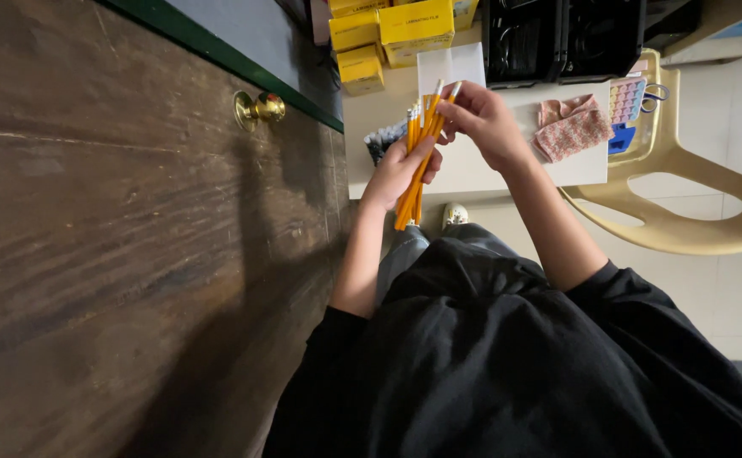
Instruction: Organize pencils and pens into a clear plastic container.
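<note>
Pencils (413,174), a yellow-orange bunch, stand almost upright in the picture, their long axis leaning slightly right, with the eraser ends pointing up toward the table and the other ends down toward the lap. They are above the person's knees, in front of the white table (473,170). Far left, a brass knob (258,108) sits on the dark wooden door (133,237). The left hand (398,172) is wrapped around the bunch at mid-length. The right hand (485,119) pinches the upper end of one pencil, fingers curled narrow. Yellow boxes (405,30) lie on the table behind, a pink cloth (570,127) to the right, and a beige chair (685,203) beyond.
</note>
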